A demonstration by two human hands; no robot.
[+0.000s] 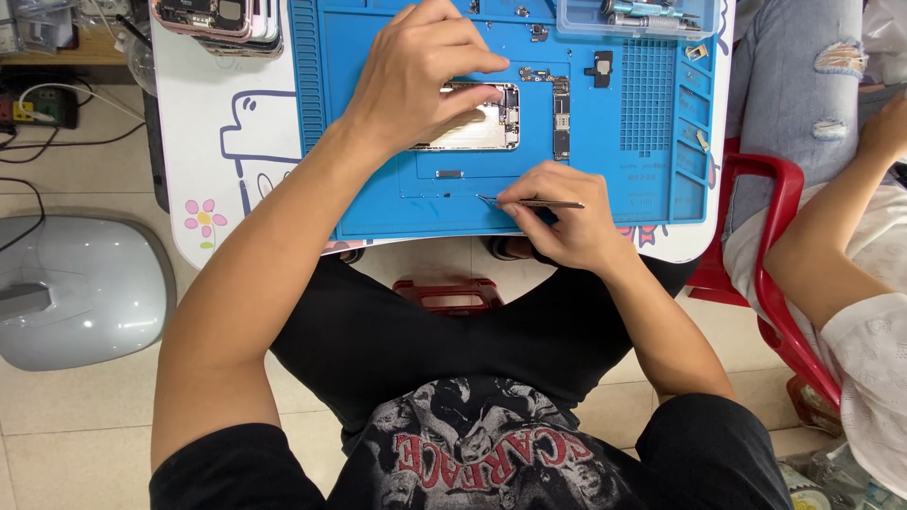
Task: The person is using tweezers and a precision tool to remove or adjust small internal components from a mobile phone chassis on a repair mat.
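Note:
An opened phone body [487, 121] with bare metal inside lies on a blue work mat [378, 198]. My left hand [416, 76] rests on top of it, fingers bent over its left half and holding it down. My right hand [557, 212] pinches a pair of thin metal tweezers [534, 202], whose tip touches the mat near its front edge. A long dark circuit board [561, 118] lies just right of the phone, with smaller loose parts [599, 68] beyond it.
A clear tray of metal tools [642, 17] sits at the mat's far right. A stack of phones [222, 24] lies at the table's far left. Another person sits at the right on a red chair [775, 274]. A grey rounded object [85, 288] stands on the floor.

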